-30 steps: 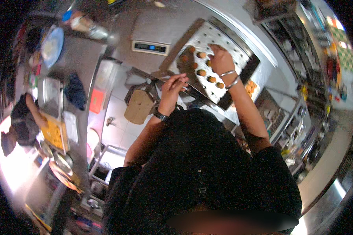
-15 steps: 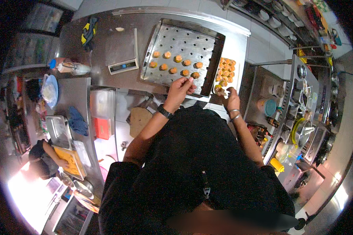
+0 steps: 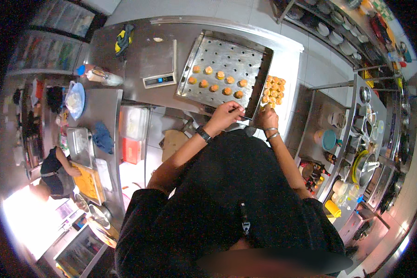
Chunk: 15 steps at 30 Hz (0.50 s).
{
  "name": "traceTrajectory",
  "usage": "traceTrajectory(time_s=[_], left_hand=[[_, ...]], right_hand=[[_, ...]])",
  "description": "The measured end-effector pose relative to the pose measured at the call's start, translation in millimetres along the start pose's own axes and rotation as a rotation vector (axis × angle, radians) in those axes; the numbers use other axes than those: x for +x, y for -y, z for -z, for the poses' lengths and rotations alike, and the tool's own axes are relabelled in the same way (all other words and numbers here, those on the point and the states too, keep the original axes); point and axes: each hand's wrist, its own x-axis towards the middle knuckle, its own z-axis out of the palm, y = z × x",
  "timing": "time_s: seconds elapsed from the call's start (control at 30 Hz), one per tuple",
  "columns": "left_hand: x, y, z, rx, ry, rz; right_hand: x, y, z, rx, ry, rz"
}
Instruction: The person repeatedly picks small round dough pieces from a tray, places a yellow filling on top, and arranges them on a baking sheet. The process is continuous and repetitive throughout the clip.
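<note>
Your left hand (image 3: 224, 117) is at the near edge of the perforated tray (image 3: 232, 54), upper centre of the frame, fingers curled — I cannot tell whether they grip anything. Your right hand (image 3: 268, 120) meets the near end of the clustered orange pieces (image 3: 274, 88) (its grip is unclear too). Ten round pieces (image 3: 214, 88) sit on the tray in two rows.

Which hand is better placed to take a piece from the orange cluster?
Probably the right hand: it is at the near end of the orange cluster. The left hand is farther off, by the near edge of the perforated tray.
</note>
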Motion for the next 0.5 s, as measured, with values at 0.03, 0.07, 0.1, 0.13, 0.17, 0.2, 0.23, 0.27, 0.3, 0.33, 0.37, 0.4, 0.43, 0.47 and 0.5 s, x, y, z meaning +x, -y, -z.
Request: traceTrajectory(time_s=[0.03,0.07,0.1,0.13,0.17,0.2,0.23,0.27,0.3,0.33,0.37,0.4,0.43,0.47,0.5], left_hand=[[-2.1,-1.8,-0.8,0.015,0.016,-0.016],[-4.1,-4.1,-1.6,0.031,0.032,-0.031],[-4.7,-6.3,-2.2,0.049,0.05,-0.045],[-2.3,-3.6,-1.2,0.069,0.085,-0.005],[0.5,2.6,-0.3,0.098,0.092,-0.055],[3.4,9.4,-1.4,0.129,0.108,-0.102],[3.8,12.9,-1.8,0.157,0.123,-0.147],[1.2,0.4,-2.5,0.266,0.181,-0.168],[-2.2,-9.4,-4.7,0.254,0.203,-0.196],[-3.0,-18.0,-9.3,0.246,0.232,-0.224],[-2.4,-21.9,-14.1,0.236,0.258,-0.254],[0.0,-22.0,-19.6,0.129,0.284,-0.335],[-2.6,-32.9,-22.1,0.199,0.252,-0.437],[-9.9,-54.5,-25.4,0.268,0.219,-0.538],[-13.4,-66.6,-27.9,0.336,0.184,-0.64]], right_hand=[[2.3,1.2,4.9,-0.017,0.006,-0.007],[4.9,2.2,10.1,-0.033,0.011,-0.017],[6.9,2.4,15.8,-0.05,0.016,-0.028],[6.6,1.5,24.8,-0.021,-0.015,0.027],[3.8,14.6,48.2,0.052,-0.051,0.045],[1.4,33.0,79.6,0.049,-0.044,0.063],[0.1,49.8,109.4,0.044,-0.034,0.081],[-0.2,55.9,128.1,0.054,-0.055,0.152],[-1.8,78.3,155.7,0.05,0.007,0.151],[-5.2,97.8,179.4,0.138,0.049,0.221],[-8.4,116.2,199.5,0.225,0.093,0.294],[-11.8,134.5,216.4,0.234,0.13,0.38],[-14.8,149.3,228.4,0.243,0.163,0.463],[-18.9,161.8,238.6,0.229,0.178,0.544],[-21.6,171.6,244.9,0.202,0.138,0.596]])
